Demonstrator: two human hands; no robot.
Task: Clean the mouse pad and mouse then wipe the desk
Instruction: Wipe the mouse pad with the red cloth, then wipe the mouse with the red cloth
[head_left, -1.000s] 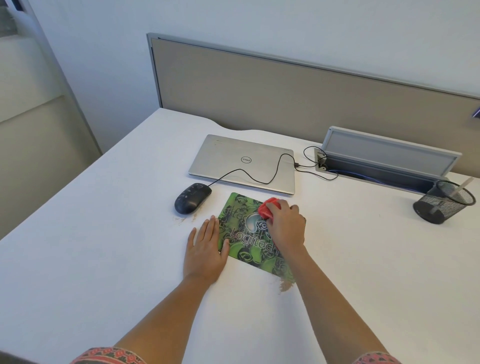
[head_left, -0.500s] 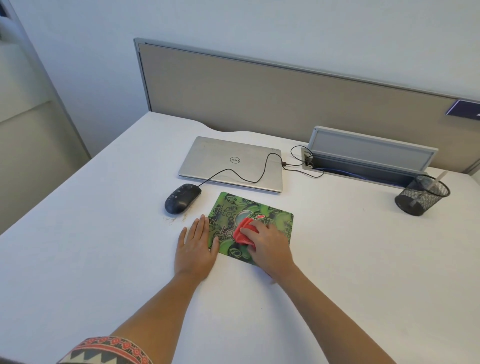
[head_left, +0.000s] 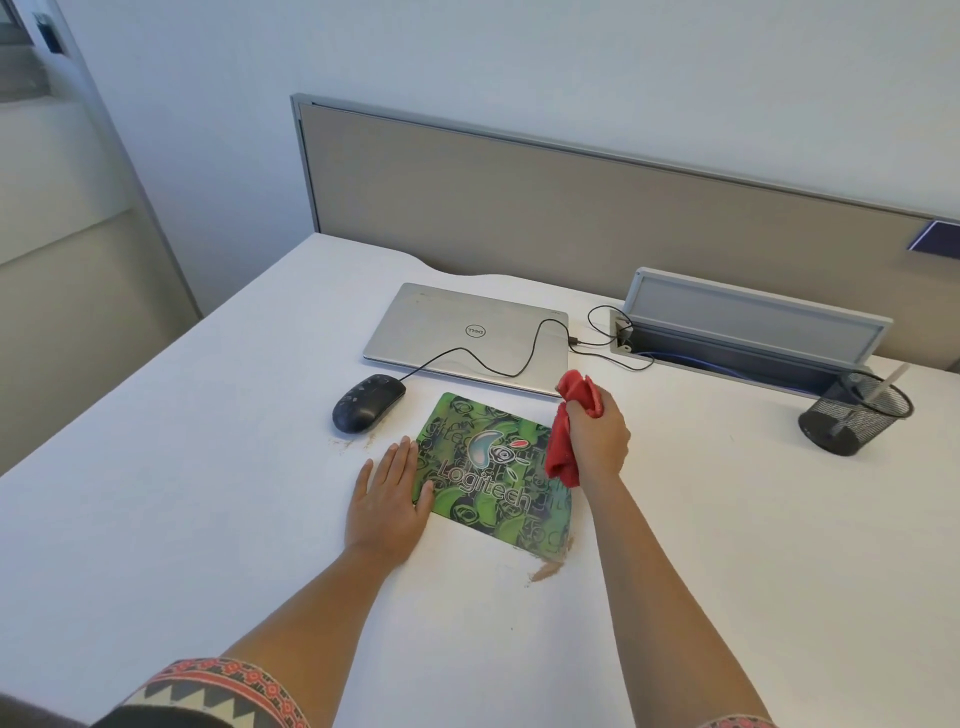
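Note:
A green printed mouse pad (head_left: 488, 478) lies flat on the white desk (head_left: 208, 467). My left hand (head_left: 389, 499) rests flat on the desk with its thumb on the pad's left edge. My right hand (head_left: 597, 436) grips a red cloth (head_left: 569, 431) at the pad's right edge, lifted off the pad, with the cloth hanging down. A dusty black wired mouse (head_left: 366, 402) sits on the desk to the upper left of the pad. Brown dirt (head_left: 545, 570) lies at the pad's near right corner, and more dirt (head_left: 353, 444) lies below the mouse.
A closed silver laptop (head_left: 462, 332) lies behind the pad with the mouse cable (head_left: 493, 364) across it. An open cable tray (head_left: 748, 332) is at the back right. A black mesh pen cup (head_left: 854, 413) stands at the far right. A beige partition (head_left: 571, 208) backs the desk.
My right hand with the red cloth has moved from the middle of the pad to its right edge and lifted off the surface. My left hand has stayed at the pad's left edge.

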